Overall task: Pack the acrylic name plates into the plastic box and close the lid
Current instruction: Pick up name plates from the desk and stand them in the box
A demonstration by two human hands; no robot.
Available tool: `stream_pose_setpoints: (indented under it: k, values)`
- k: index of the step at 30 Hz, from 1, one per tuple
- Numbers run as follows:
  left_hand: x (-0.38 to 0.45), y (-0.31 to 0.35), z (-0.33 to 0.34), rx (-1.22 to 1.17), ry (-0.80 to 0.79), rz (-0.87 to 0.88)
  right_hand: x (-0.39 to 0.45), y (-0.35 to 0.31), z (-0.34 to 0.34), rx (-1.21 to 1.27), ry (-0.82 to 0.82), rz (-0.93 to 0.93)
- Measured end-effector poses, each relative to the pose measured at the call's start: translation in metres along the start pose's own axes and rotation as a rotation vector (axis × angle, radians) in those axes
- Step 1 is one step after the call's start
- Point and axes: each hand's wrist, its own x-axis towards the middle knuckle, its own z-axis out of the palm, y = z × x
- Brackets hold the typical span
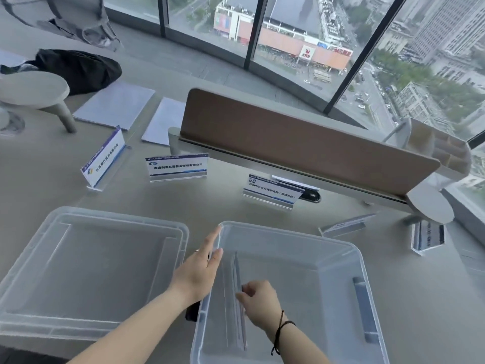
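1. The clear plastic box (338, 261) sits open at lower right of the frame on the grey counter (39, 185). Inside it, near its left wall, a thin stack of name plates (237, 282) stands on edge, its long axis running from the near side of the box toward the far side.
2. The right hand (258, 302) reaches down into the box, wrist bent, fingers pinched together on the near part of the stack; a dark cord bracelet (282, 328) circles the wrist.
3. The left hand (200, 267) lies flat and open, fingers spread and pointing up the frame, pressed against the outside of the box's left wall at its far left corner. It grips nothing.
4. The lid (89, 269) lies separately at lower left of the frame, just beside the box, with nothing in it.
5. Above the box, three plates stand upright on the counter: a left name plate (105, 160) turned at an angle, a middle name plate (177, 166) facing the camera, and a right name plate (274, 191) angled slightly.
6. At the right edge of the frame, two more lie near the box: a tipped name plate (346, 225) and a far name plate (427, 237).
7. A brown divider panel (301, 151) crosses the counter behind them, with white paper sheets (115, 105) at upper left.
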Motion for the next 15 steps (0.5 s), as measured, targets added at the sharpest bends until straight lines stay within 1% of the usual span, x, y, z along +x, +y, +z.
stream_pose_setpoints:
  k: [3, 6, 15]
  values:
    - [0.003, -0.005, -0.001, -0.009, -0.029, 0.026, -0.001, -0.004, 0.01, 0.11, -0.042, 0.033]
    - [0.004, -0.009, 0.0, -0.022, -0.026, 0.044, -0.005, -0.012, 0.016, 0.192, -0.04, 0.036]
    - [0.01, -0.01, -0.002, -0.044, -0.033, 0.08, -0.002, -0.028, 0.032, 0.414, 0.017, 0.095]
